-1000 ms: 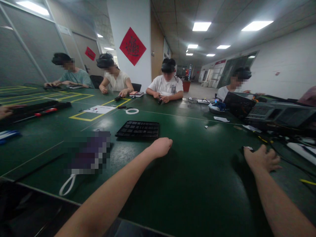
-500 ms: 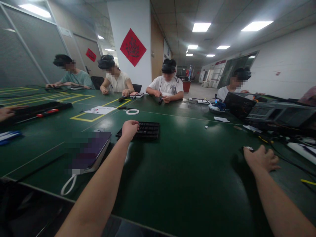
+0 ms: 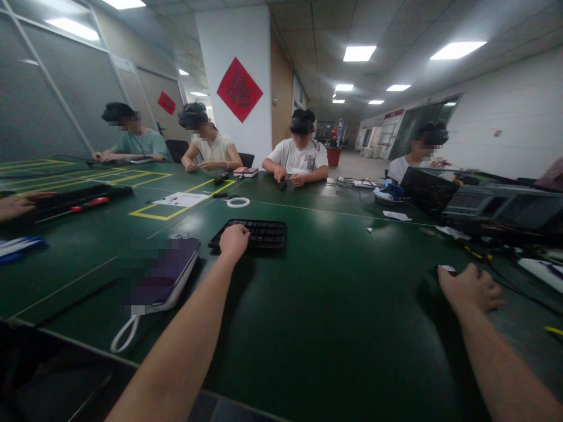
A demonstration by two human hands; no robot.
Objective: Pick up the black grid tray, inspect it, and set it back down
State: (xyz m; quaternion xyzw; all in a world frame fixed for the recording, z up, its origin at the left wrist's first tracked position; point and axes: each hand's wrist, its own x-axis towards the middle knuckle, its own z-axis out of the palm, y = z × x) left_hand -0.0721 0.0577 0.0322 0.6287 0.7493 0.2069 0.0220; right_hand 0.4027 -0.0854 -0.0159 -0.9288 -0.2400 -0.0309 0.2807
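Note:
My left hand (image 3: 234,240) reaches forward across the green table (image 3: 334,293). Its fingers are curled over the near left edge of a black gridded tray (image 3: 259,233). My right hand (image 3: 468,287) lies palm down at the right, fingers spread. Its fingertips rest on a small dark object with a white label (image 3: 447,269), which the hand mostly covers.
A purple book-like item with a white strap (image 3: 162,275) lies left of my left arm. Beyond the tray are a white tape ring (image 3: 238,202) and a yellow taped rectangle (image 3: 149,214). Several people sit across the table. Dark electronic units (image 3: 497,205) and cables crowd the right side.
My left hand swung from the table's middle forward and left onto the tray's edge and closed there. My right hand stayed where it was.

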